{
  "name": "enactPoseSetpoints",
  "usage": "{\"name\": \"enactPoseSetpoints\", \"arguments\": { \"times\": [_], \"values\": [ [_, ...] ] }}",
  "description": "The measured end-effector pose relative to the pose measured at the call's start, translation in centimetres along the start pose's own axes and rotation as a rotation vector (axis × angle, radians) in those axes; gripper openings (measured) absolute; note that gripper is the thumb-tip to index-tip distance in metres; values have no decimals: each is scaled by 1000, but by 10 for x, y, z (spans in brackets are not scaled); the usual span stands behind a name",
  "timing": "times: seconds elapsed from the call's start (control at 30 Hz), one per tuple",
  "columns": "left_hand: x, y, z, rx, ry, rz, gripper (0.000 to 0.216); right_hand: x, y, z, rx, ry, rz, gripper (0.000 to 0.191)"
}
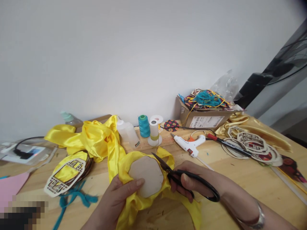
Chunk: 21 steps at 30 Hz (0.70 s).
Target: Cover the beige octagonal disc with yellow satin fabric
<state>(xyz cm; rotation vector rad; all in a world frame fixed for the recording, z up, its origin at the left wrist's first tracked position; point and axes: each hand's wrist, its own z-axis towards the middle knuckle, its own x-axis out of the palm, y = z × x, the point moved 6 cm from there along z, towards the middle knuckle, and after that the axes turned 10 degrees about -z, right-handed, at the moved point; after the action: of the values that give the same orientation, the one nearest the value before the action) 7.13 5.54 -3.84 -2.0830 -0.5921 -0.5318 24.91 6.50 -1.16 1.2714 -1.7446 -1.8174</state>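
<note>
My left hand (124, 193) grips a pale, flat rounded piece (145, 174) together with the yellow satin fabric (129, 212) around and beneath it, thumb pressed on top. In my right hand (189, 177) is a pair of black-handled scissors (203, 183). Its blades point up and left, slightly apart, at the right edge of the pale piece and fabric. Whether the blades touch the cloth I cannot tell. A loose yellow strip hangs below toward the table's front. More yellow satin (98, 137) lies bunched behind my left hand.
A white glue gun (190, 143) lies behind the scissors. Teal thread (144, 126), a white spool (153, 129) and plastic bottles (128, 132) stand at the back. Lantern-shaped cutouts (64, 177) lie left; others (254, 143) lie right near a filled cardboard box (206, 118).
</note>
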Motion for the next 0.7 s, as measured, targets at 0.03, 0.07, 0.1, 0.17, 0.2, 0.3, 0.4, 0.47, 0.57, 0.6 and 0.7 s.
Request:
{"name": "enactPoseSetpoints", "arguments": {
  "times": [0.03, 0.07, 0.1, 0.17, 0.2, 0.3, 0.4, 0.47, 0.57, 0.6, 0.7],
  "values": [
    [0, 0, 0, 12, 2, 7, 66, 0, 0, 0, 2, 0, 0, 73],
    [0, -1, 0, 23, 3, 13, 67, 0, 0, 0, 2, 3, 5, 74],
    [0, -1, 0, 32, 3, 17, 67, 1, 0, 0, 0, 4, 12, 73],
    [0, -2, 0, 42, 7, 18, 68, 1, 0, 1, -2, 6, 37, 73],
    [1, -2, 0, 44, 8, 22, 68, 2, 0, 1, 0, 5, 53, 72],
    [2, -5, -1, 66, 5, 52, 66, 2, -3, 1, 19, -10, 92, 72],
    [3, -7, -2, 80, 1, 62, 66, 2, -5, 0, 35, -17, 115, 71],
    [4, -7, -2, 71, 2, 58, 67, 2, -7, 0, 42, -6, 119, 71],
    [4, -8, -3, 61, 0, 58, 66, 3, -8, 0, 36, 6, 127, 70],
    [3, -8, -3, 62, 0, 56, 66, 3, -9, 0, 38, 2, 139, 69],
    [2, -8, -3, 63, 4, 47, 63, 2, -11, -1, 72, -3, 168, 66]
  ]
}}
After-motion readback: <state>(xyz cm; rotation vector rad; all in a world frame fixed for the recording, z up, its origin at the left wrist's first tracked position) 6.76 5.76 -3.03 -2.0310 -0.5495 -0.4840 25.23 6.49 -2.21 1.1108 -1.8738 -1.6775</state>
